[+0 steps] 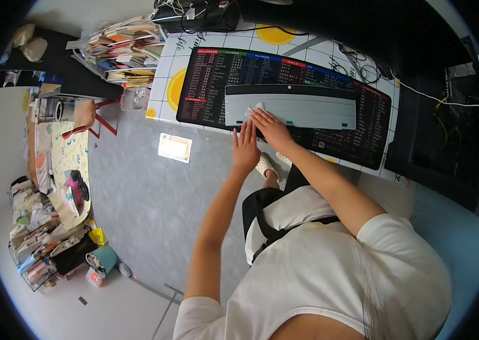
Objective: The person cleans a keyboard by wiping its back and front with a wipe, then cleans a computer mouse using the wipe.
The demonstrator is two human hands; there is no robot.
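A long, pale keyboard seems to lie face down on the dark printed desk mat; a black strip runs along its far edge and small dark pads sit at the near edge. My right hand reaches over its left part, fingertips pressing a crumpled white tissue against the surface. Beside it, my left hand has its fingers stretched out, the tips at the keyboard's near edge. Nothing shows in the left hand.
Under the mat is a white tiled-pattern tablecloth with orange slices. Cables and a monitor stand are behind the keyboard. An open black computer case stands right. Stacked papers and a red-legged stool are left.
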